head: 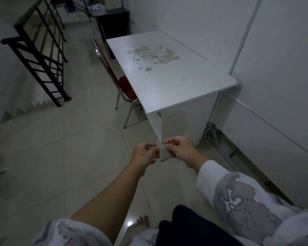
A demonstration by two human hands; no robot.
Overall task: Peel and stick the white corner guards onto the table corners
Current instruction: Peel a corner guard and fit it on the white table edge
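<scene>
Both hands, left hand (pixel 146 153) and right hand (pixel 179 148), pinch a small pale corner guard (pixel 161 148) between them, in front of the worn white table (pixel 167 82).

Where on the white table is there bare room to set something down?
The near half of the white table is bare, from the front edge up to the patch of peeled surface. A bare strip also runs along the wall side. Left edge is crowded below by the red chair. Both hands pinch a corner guard away from the table.

Both hands are raised close together, left hand (pixel 146 153) and right hand (pixel 179 148) with fingers curled, pinching.
</scene>
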